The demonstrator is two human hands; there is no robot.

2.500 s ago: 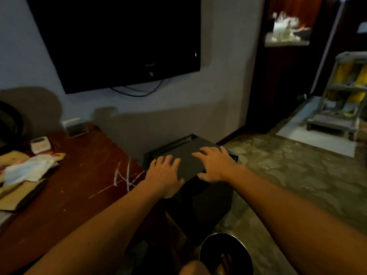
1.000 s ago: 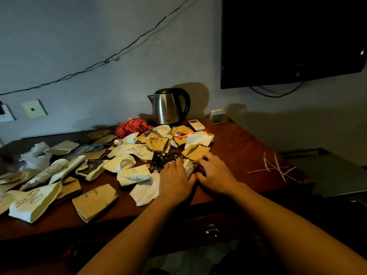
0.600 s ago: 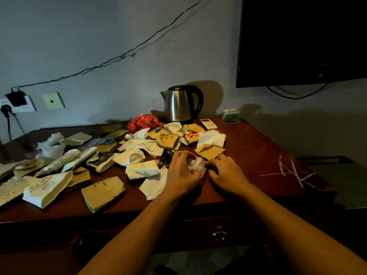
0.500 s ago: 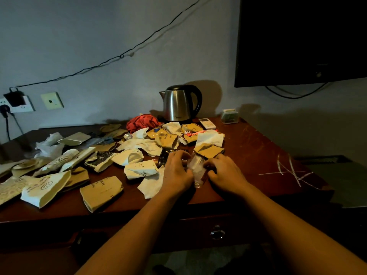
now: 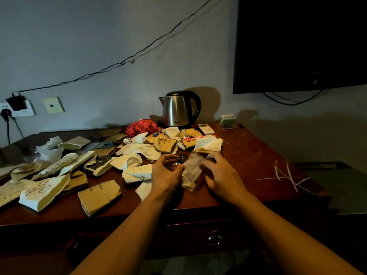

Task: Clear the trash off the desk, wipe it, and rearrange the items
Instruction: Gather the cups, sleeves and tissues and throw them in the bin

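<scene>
The dark red wooden desk [image 5: 248, 155] is strewn with trash: several crushed paper cups and sleeves, such as a brown one [image 5: 99, 196] and a white one [image 5: 42, 192], plus crumpled napkins [image 5: 143, 149]. Near the front middle of the desk my left hand [image 5: 164, 175] and my right hand [image 5: 222, 175] both grip a crumpled clear plastic wrapper [image 5: 191, 171], held just above the desk top. A small dark shiny thing [image 5: 181, 158] lies right behind the wrapper.
A steel kettle [image 5: 179, 110] stands at the back by the wall, with a red cloth [image 5: 142, 126], a white remote [image 5: 206, 129] and a small green-and-clear box [image 5: 228, 122] near it. A black TV [image 5: 301, 42] hangs at upper right. Wall sockets [image 5: 17, 109] at left.
My view swung from a black box on the floor to the desk. Both hands moved onto the trash pile, took hold of the clear plastic wrapper and lifted it slightly.
</scene>
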